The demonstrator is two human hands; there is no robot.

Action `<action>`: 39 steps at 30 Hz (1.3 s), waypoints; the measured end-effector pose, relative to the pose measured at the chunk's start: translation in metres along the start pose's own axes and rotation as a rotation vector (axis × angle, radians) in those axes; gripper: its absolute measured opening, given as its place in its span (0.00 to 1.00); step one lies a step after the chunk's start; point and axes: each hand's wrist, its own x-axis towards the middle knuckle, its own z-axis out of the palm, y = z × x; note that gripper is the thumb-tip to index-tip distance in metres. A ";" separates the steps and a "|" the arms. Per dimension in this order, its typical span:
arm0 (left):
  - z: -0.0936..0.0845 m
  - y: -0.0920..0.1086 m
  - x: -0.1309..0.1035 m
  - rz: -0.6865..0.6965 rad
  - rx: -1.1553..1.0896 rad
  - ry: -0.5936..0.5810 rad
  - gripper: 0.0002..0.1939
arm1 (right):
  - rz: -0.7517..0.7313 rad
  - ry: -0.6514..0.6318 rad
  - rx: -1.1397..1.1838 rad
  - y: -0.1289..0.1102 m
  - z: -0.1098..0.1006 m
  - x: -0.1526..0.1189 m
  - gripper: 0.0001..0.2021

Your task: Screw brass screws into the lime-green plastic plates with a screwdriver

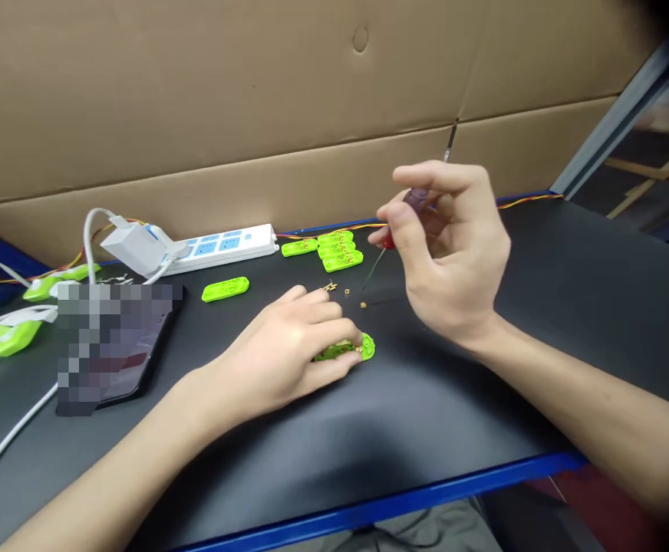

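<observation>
My left hand [305, 345] rests on the black table, its thumb and index finger closed on a green plastic shell [368, 346] that lies flat. Part of the shell is hidden under the fingers. Raised above the table at the right, my right hand [455, 245] grips a screwdriver [416, 201] with a dark and red handle. Its thin shaft slants down to the left, the tip above the table. A second slim, dark-ended rod [451, 140] sticks up behind the fingers. Small brass pieces [330, 287] and a little brass part [363, 305] lie beyond the left hand.
Several green shells [343, 261] lie at the back, and another [225, 289] sits left of them. A white power strip [225, 247] with plugs stands near the cardboard wall [225, 92]. A dark tablet [133, 368], white cables and green-white pieces [15, 337] occupy the left.
</observation>
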 end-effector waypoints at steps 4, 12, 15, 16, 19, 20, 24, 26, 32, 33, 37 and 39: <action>0.002 0.001 -0.001 0.052 0.114 -0.032 0.11 | -0.011 -0.044 0.017 -0.005 0.000 -0.001 0.09; 0.000 -0.003 0.000 0.100 0.244 -0.033 0.14 | -0.008 -0.108 0.041 -0.008 -0.002 -0.001 0.09; -0.002 -0.002 0.001 0.119 0.284 -0.038 0.14 | -0.003 -0.120 0.026 -0.008 -0.002 -0.001 0.09; -0.003 -0.001 0.001 0.120 0.293 -0.046 0.14 | 0.001 -0.120 0.027 -0.008 -0.002 -0.001 0.09; -0.005 0.002 0.001 0.122 0.311 -0.071 0.13 | 0.007 -0.124 0.025 -0.008 -0.002 -0.002 0.09; -0.005 0.002 0.002 0.124 0.317 -0.077 0.13 | 0.002 -0.129 0.021 -0.008 -0.003 -0.002 0.09; -0.005 0.003 0.001 0.109 0.332 -0.096 0.12 | -0.018 -0.144 0.001 -0.008 -0.003 -0.002 0.09; -0.003 0.002 0.001 0.071 0.314 -0.098 0.13 | -0.023 -0.136 -0.003 -0.007 -0.003 -0.002 0.09; 0.004 0.001 0.001 -0.012 0.112 -0.142 0.09 | -0.019 -0.135 -0.006 -0.005 -0.003 -0.002 0.09; 0.005 0.002 0.001 -0.018 0.085 -0.147 0.08 | -0.024 -0.136 -0.003 -0.005 -0.003 -0.002 0.10; 0.008 0.001 0.002 -0.038 0.030 -0.150 0.07 | -0.039 -0.145 -0.006 -0.005 -0.003 -0.003 0.10; 0.008 0.000 0.001 -0.042 0.014 -0.152 0.07 | -0.033 -0.157 -0.004 -0.005 -0.003 -0.003 0.10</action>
